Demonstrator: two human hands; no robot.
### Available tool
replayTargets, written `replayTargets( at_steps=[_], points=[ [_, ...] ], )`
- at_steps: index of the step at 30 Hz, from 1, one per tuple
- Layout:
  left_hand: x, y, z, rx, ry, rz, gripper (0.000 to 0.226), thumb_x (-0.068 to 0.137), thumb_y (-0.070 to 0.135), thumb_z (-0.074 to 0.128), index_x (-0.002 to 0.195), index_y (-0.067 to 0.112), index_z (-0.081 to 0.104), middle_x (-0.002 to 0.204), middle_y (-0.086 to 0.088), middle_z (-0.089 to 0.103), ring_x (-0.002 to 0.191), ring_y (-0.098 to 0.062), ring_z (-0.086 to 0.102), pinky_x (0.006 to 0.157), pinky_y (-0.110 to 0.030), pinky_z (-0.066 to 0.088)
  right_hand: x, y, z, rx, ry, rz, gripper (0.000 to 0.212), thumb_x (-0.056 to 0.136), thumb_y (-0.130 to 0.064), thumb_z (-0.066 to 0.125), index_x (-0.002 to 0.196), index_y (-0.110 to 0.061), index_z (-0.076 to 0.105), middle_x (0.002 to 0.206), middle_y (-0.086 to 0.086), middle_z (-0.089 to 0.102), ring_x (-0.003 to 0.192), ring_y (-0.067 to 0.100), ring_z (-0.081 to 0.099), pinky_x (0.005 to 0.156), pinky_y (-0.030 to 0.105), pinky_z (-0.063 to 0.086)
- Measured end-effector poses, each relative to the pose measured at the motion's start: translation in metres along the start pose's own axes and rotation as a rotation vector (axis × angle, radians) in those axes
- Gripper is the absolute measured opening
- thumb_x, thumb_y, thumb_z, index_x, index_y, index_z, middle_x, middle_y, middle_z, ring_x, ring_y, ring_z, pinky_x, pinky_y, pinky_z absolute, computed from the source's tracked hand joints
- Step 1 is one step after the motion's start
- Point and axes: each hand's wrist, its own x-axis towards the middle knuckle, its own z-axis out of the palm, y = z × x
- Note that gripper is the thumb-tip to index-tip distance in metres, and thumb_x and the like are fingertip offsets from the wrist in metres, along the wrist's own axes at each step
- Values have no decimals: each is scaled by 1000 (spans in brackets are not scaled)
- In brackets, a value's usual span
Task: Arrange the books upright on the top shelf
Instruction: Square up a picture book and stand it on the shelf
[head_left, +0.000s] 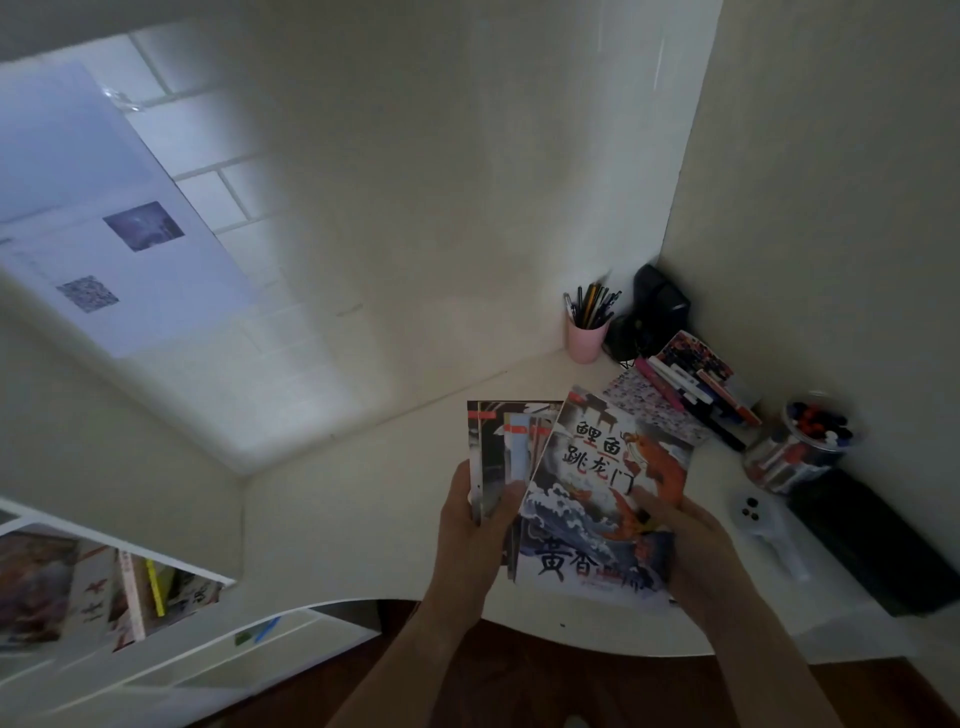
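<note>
The left hand (470, 525) grips a bundle of thin picture books (501, 452) by the lower edge, above the desk (363, 519). Just to its right, the right hand (691, 545) pinches the carp-cover book (608, 467). These glossy paperbacks look light, floppy and likely to slide, so squaring them and clasping both sides seems safest.

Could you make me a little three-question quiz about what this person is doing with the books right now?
1. True or false: the left hand grips several thin books at once.
2. What does the pink cup hold: A pens, B flowers, C water?
3. Which hand holds the carp-cover book?

Key: 1 true. 2 A. 3 the right hand.
</note>
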Motion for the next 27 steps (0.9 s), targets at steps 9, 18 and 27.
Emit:
replayTargets(
  at_steps=[9,18,27],
  points=[
    [1,-7,9,-131,41,-101,57,103,35,60,153,18,40,136,-7,66,123,-31,65,102,-57,52,6,7,-41,199,39,116,20,91,-12,68,107,0,70,79,12,67,70,30,59,72,44,53],
    [6,-9,29,-89,63,-21,29,105,19,56,133,19,60,125,-9,72,116,-32,69,97,-50,56,14,-2,-87,326,77,153,20,97,-12,59,112,-2,67,93,7,71,79,21,72,84,41,59],
    [16,-28,67,121,-129,-35,35,98,24,68,130,30,56,116,9,74,105,-12,72,86,-31,61,36,11,-72,139,12,82,41,94,-10,66,133,-2,59,106,11,74,93,31,71,81,46,57]
  ],
)
